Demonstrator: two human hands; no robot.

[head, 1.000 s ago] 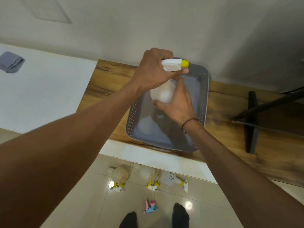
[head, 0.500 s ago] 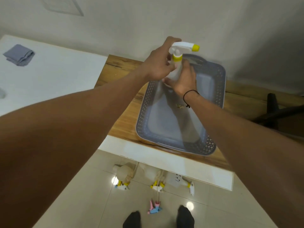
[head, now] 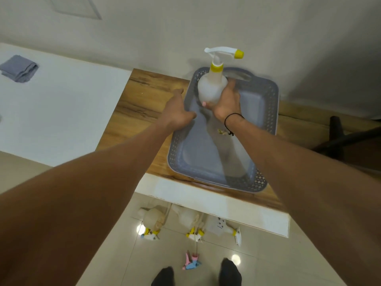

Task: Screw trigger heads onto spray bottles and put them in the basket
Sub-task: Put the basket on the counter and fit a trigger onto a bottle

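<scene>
Bottle (head: 210,87) in right hand (head: 226,102) (upright).

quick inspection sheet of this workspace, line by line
surface: wooden tabletop, with a white surface adjoining on the left
job's things: spray bottle with trigger head fitted, held upright at the far end of the grey basket; more bottles and trigger heads lie on the floor
clutter: small scrap on the basket floor; folded grey cloth on the white surface
hands: right hand grips the bottle; left hand open at the basket's left rim
cables: nothing seen
surroundings: plain wall, tiled floor, dark stand at right
</scene>
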